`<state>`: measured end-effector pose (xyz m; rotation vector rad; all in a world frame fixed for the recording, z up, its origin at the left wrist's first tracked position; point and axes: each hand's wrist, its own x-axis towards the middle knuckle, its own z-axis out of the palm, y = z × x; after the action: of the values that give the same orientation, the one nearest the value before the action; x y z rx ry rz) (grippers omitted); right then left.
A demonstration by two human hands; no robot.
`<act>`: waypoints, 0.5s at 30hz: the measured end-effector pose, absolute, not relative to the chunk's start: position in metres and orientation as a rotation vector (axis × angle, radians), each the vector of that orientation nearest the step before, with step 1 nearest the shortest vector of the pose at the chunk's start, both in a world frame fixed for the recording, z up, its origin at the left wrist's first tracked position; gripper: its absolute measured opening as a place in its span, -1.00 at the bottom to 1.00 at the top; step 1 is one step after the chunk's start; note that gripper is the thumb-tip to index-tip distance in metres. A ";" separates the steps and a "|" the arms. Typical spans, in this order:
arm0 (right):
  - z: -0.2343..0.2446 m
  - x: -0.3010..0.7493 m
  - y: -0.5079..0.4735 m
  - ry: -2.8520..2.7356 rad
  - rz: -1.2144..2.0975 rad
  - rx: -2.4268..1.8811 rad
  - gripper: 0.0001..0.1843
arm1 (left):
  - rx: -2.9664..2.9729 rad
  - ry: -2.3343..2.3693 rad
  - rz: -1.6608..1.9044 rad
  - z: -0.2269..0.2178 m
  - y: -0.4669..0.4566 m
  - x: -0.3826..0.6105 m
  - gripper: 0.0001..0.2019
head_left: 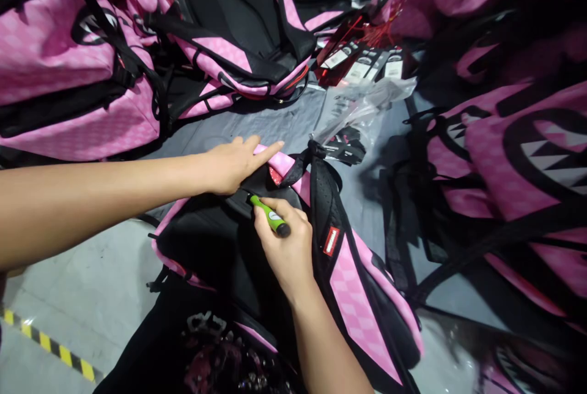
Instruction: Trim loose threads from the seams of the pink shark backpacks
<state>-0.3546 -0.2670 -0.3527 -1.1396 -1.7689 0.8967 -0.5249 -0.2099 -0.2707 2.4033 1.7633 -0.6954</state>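
A grey table point(279, 122) carries several pink and black backpacks: one at the left point(87, 131), one farther back with its black padded side up point(224, 8), and more on the right point(545, 155) with toothed mouths on them. Another backpack point(362, 302) lies in front of the person, black side up, beneath both hands. The left hand point(236, 164) rests on its far edge, fingers spread and holding no tool. Just nearer, the right hand point(288, 244) has its fingers closed around a small green-handled tool point(270, 215), which points at the black panel beside the left hand; whether its tip touches cannot be told. Past the far edge lies a clear plastic bag point(367, 112), with white-labelled tags point(360, 68) beyond it. A little red patch point(331, 241) sits on the near backpack's strap.
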 end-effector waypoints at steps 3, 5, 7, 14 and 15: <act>-0.349 -0.350 -0.268 -1.868 0.931 -1.090 -0.89 | 2.388 1.690 -0.689 -0.268 -0.206 -0.529 0.02; -0.348 -0.349 -0.268 -1.912 0.947 -1.058 -0.86 | 2.364 1.688 -0.708 -0.267 -0.204 -0.530 0.03; -0.348 -0.349 -0.267 -1.932 0.942 -1.040 -0.85 | 2.295 1.708 -0.773 -0.265 -0.202 -0.529 0.07; -0.349 -0.355 -0.264 -2.020 0.867 -0.988 -0.78 | 2.169 1.741 -0.926 -0.259 -0.203 -0.529 0.13; -0.347 -0.356 -0.265 -2.027 0.884 -0.968 -0.76 | 2.196 1.737 -0.886 -0.260 -0.207 -0.533 0.10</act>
<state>-0.3562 -0.2650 -0.3474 -0.9683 -2.0267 0.8837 -0.5331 -0.2073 -0.2596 2.1959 1.7375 -0.8860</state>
